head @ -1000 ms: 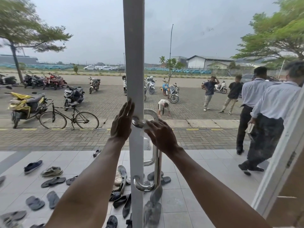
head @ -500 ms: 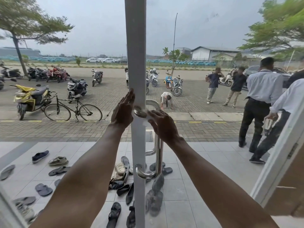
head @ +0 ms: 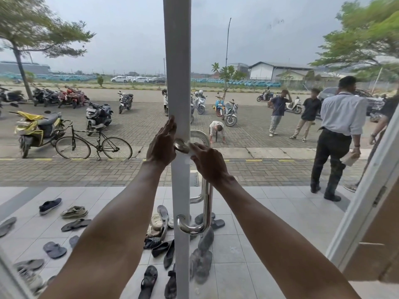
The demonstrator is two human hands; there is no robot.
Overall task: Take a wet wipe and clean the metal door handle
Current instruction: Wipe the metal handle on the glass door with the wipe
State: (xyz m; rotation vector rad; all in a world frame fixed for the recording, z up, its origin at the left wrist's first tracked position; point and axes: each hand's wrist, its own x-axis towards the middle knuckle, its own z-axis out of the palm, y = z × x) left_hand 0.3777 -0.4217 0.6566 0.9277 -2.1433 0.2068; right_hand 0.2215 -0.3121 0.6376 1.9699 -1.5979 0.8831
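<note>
A shiny metal door handle (head: 206, 203) runs vertically down the white frame (head: 177, 61) of a glass door, with bends at top and bottom. My right hand (head: 208, 161) is closed on a white wet wipe (head: 190, 152), pressing it against the handle's upper bend. My left hand (head: 162, 143) lies flat on the left side of the door frame, fingers pointing up and holding nothing.
A second white door leaf (head: 367, 197) stands ajar at the right. Beyond the glass, several shoes and sandals (head: 73, 212) lie on the tiled porch. People (head: 339, 137) stand at the right, and a bicycle (head: 94, 145) and motorbikes (head: 36, 130) are parked outside.
The view has tilted, so the handle and hands sit a little higher in frame. My right hand stays with the wipe at the top bend. The people at the right have stepped further off.
</note>
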